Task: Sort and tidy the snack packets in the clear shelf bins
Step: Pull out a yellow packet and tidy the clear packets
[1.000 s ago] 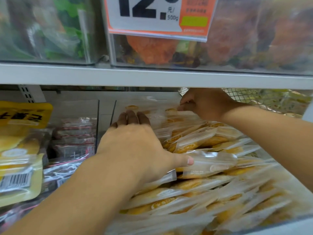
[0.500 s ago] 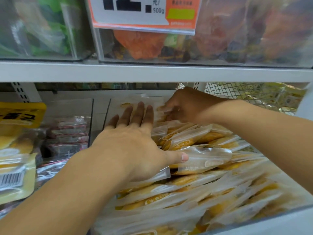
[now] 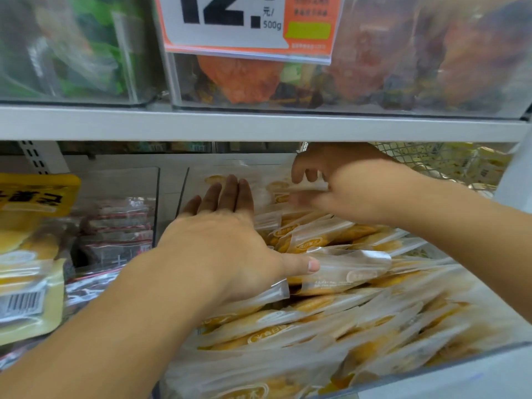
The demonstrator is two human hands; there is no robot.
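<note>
Clear packets (image 3: 339,272) lie crosswise under my flat left hand (image 3: 227,249); right hand (image 3: 345,188) seemingly pinches one behind.

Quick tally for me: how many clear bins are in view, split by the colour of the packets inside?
Green-packet bin: 1
Orange-red-packet bin: 1
Dark red-striped-packet bin: 1
Pale yellow-packet bin: 1
Total: 4
The far-left yellow bags are not counted, as I cannot tell what holds them.
</note>
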